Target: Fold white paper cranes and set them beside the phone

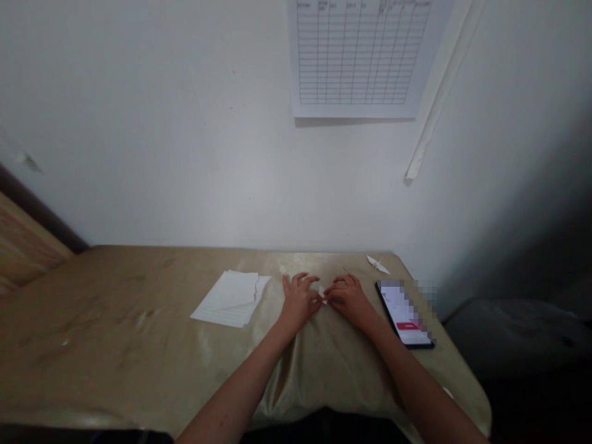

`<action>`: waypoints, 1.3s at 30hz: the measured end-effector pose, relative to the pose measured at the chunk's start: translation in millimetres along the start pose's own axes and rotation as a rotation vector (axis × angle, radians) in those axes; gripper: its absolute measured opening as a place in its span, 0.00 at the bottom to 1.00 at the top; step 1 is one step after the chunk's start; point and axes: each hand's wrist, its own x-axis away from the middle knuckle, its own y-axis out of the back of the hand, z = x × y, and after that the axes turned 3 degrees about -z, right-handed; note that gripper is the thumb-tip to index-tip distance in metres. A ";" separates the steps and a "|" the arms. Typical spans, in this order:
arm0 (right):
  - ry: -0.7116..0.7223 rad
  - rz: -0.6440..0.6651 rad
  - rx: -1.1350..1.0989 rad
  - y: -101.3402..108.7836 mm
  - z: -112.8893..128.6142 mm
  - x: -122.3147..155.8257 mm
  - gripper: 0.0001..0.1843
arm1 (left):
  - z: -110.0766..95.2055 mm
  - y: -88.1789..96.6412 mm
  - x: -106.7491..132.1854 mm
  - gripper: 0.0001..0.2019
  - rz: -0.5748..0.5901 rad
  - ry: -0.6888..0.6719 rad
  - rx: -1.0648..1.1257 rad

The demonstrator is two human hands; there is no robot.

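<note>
Between my two hands is a small folded piece of white paper (322,293), pinched from both sides just above the table. My left hand (300,299) has its thumb and a finger closed on the paper's left side, the other fingers curved above. On the opposite side, my right hand (349,298) grips the paper between thumb and fingertips. The fingertips cover most of the paper, so its exact shape is hard to make out. A small folded white paper crane (378,264) lies beyond my right hand, near the table's back right corner.
A stack of white paper sheets (229,299), one with a torn edge, lies left of my hands. To the right is a phone (404,314) with its screen lit. The brown-covered table (115,333) meets a white wall (185,154) bearing a printed chart (356,61).
</note>
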 end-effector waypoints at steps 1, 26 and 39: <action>0.000 0.001 0.008 0.0 0.4 0.0 0.12 | -0.3 0.4 -0.1 0.06 0.003 0.005 -0.008; -0.045 -0.110 0.031 -4.1 7.9 7.3 0.10 | 0.3 1.9 4.1 0.05 -0.014 0.128 0.038; -0.048 -0.110 0.078 -11.3 5.7 6.6 0.12 | -1.2 2.4 2.4 0.06 -0.010 0.076 0.019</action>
